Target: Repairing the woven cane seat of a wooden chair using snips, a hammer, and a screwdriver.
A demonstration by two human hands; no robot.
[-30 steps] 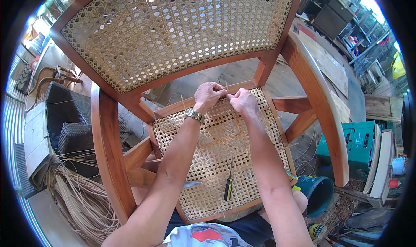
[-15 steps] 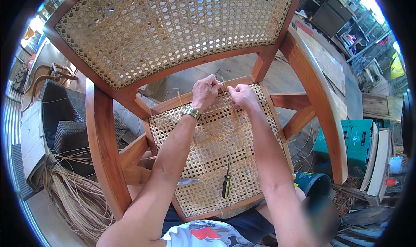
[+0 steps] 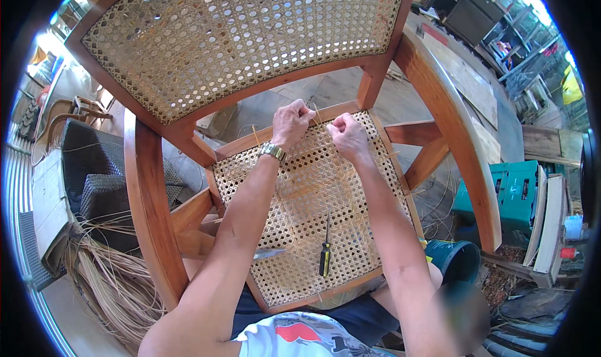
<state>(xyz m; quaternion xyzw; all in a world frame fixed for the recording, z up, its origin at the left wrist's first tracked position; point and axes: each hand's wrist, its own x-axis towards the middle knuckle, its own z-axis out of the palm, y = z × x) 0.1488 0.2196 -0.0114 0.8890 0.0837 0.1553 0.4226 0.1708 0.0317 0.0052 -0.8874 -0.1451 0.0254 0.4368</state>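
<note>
A woven cane seat [image 3: 294,200] stretches across the wooden chair in front of me, its far rail just beyond my hands. At that far edge my left hand [image 3: 292,126] is closed, thumb and fingers pinched beside an upright cane strand [image 3: 317,114]. Just right of it, my right hand [image 3: 349,139] is also pinched, low over the weave. What either pinch holds is too small to make out. A screwdriver [image 3: 325,257] with a yellow and black handle lies on the seat nearer me. Left of it a knife blade [image 3: 269,253] shows, partly behind my left forearm.
The chair's cane backrest [image 3: 244,37] rises beyond the seat, with armrests [image 3: 147,200] on both sides. Loose cane strands [image 3: 109,282] lie in a bundle at lower left. On the right stand a green crate [image 3: 501,194] and a dark teal bucket [image 3: 460,260].
Both hands have shifted slightly and now sit a little farther apart, the right one lifted back from the far rail. The whole view has moved slightly; the screwdriver stays on the seat.
</note>
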